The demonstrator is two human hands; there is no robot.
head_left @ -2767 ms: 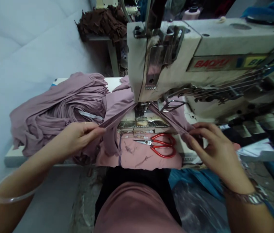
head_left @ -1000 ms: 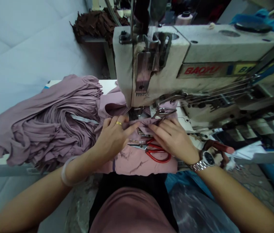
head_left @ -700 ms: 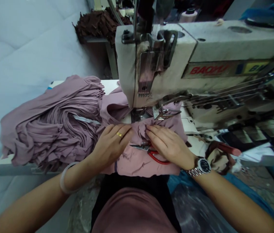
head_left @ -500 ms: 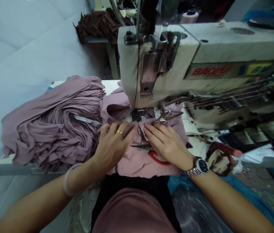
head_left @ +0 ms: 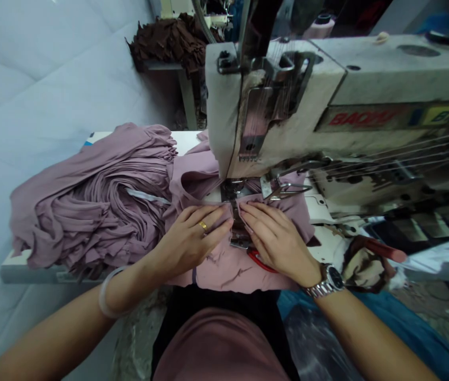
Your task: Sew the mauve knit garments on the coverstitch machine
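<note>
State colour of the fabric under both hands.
Plain dusty mauve fabric; shows best in the head view.

Mauve top point(head_left: 224, 346), black bottoms point(head_left: 174, 317), gold ring point(head_left: 203, 226), pale bangle point(head_left: 102, 299), silver watch point(head_left: 333, 277) (dark-dialled).

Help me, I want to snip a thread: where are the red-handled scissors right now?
In the head view, the red-handled scissors lie just right of centre on the pink cloth, partly hidden by the right hand.
</note>
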